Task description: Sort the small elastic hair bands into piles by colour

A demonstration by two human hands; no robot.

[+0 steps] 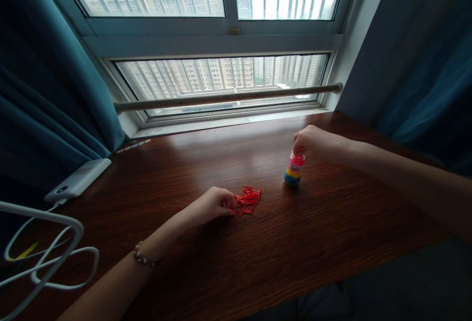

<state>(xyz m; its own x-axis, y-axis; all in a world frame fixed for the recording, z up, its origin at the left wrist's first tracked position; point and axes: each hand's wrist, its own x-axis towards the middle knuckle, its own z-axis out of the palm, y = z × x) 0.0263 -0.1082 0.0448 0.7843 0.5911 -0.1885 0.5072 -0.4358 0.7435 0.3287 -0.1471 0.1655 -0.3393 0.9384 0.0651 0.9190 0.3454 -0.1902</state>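
Note:
On the brown wooden table point(206, 163) lies a small loose pile of red pieces point(249, 199). My left hand point(220, 203) is closed at the pile's left edge, its fingertips down near the table; a bit of red shows just below them. A small clear jar point(294, 171) stands upright to the right of the pile, with blue, yellow and pink layers inside. My right hand point(308, 140) is over the jar's mouth, fingers pinched together and pointing down into it. What those fingertips hold, if anything, is hidden.
A white power bank point(78, 180) with a white cable point(70, 249) lies at the left, beside a blue curtain point(55, 80). A metal rail point(228, 98) crosses the window behind the table. A small flat strip point(133, 146) lies near the back left corner.

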